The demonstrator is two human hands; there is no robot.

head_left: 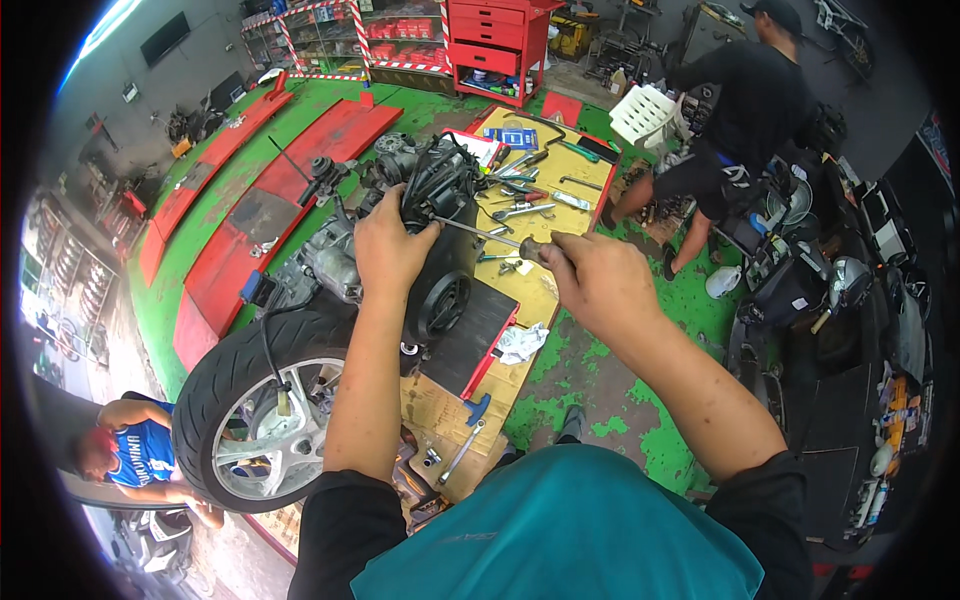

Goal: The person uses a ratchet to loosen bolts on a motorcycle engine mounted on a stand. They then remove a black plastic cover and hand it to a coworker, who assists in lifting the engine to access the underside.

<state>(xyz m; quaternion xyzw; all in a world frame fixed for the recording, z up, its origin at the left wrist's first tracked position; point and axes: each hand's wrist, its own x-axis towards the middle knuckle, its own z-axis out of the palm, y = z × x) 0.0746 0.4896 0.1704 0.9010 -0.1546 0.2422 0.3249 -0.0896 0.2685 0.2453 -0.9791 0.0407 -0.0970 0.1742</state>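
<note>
My right hand point(605, 280) is closed around the handle of a screwdriver point(478, 232). The long metal shaft points left, its tip at the black housing of a scooter engine point(335, 262). My left hand point(390, 250) rests at the housing's top, thumb close to the screwdriver tip and fingers curled among black hoses point(445, 165). What those fingers grip is hidden. Below is the round vented part point(445, 303) of the black housing. A rear wheel point(265, 415) with a black tyre and silver spokes is joined to the engine, left of my left forearm.
A yellow-topped bench point(520, 385) carries pliers point(520, 210), a blue box point(512, 138), a white rag point(522, 343) and a ratchet point(462, 452). Red ramps point(290, 215) lie on the left. One person point(745, 110) works at back right; another point(145, 450) sits lower left.
</note>
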